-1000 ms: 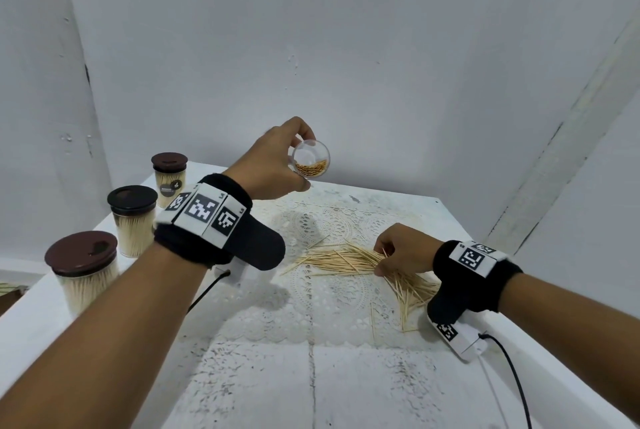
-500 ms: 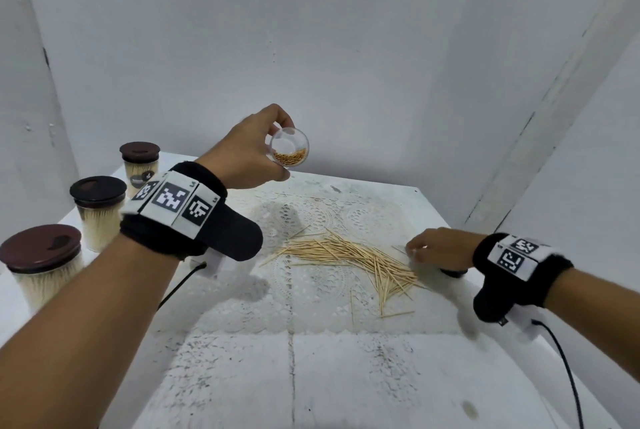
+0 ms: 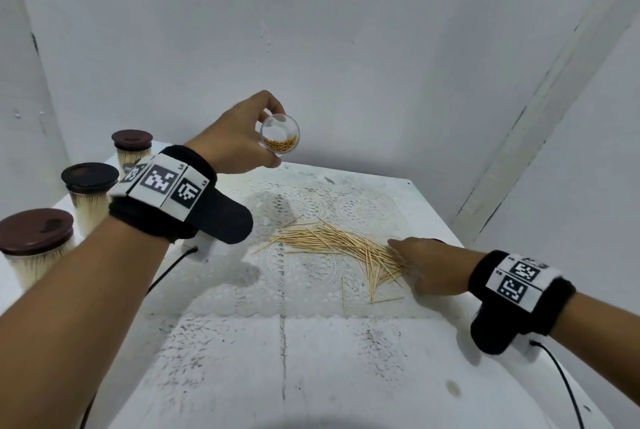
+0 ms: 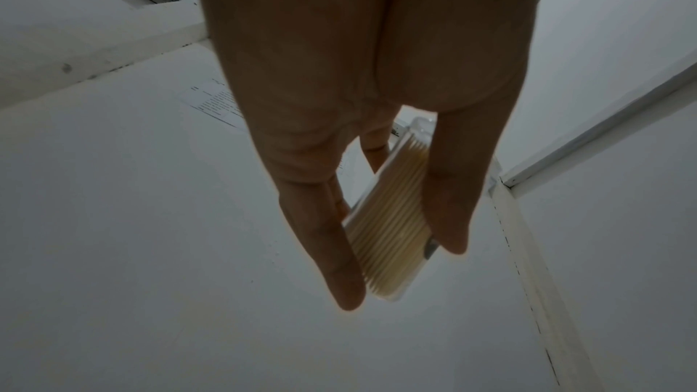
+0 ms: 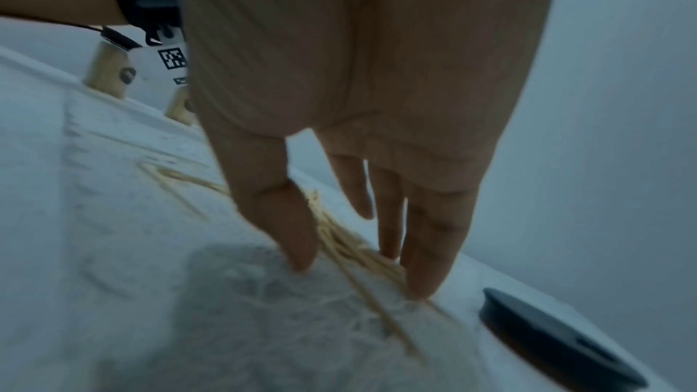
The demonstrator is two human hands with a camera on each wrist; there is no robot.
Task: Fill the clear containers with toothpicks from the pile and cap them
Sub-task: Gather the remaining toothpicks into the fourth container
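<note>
Much of the clear container (image 3: 280,134) is hidden in the head view: only its round open mouth is seen, turned toward the camera, with a layer of toothpick ends lying low inside. Its body is covered by the left hand (image 3: 235,141), which is raised above the far part of the surface (image 3: 311,369). In the left wrist view the container (image 4: 392,219) is shown between the thumb and the fingers (image 4: 328,249), which are curled around it; the sticks inside are seen side on, and the far end is blurred. The fingertips of the right hand (image 3: 429,266) are partly masked by the toothpick pile (image 3: 332,241) in the head view. In the right wrist view the fingers (image 5: 430,243) are seen extended and slightly spread, tips down on the near end of the pile (image 5: 351,243); nothing is gripped. A dark cap (image 5: 558,339) is cut off at the lower right edge of that view and is blurred. In the head view only a dark sliver of it can be made out behind the right hand. Three capped, filled containers (image 3: 90,196) stand along the left edge of the surface, the nearest one cut by the frame. Compared with half a second ago, the right hand has been moved from the bare patch right of the pile back onto the pile's right end, and its fingers have been straightened. The left hand and container are held much as before, high over the lace mat (image 3: 311,286).
</note>
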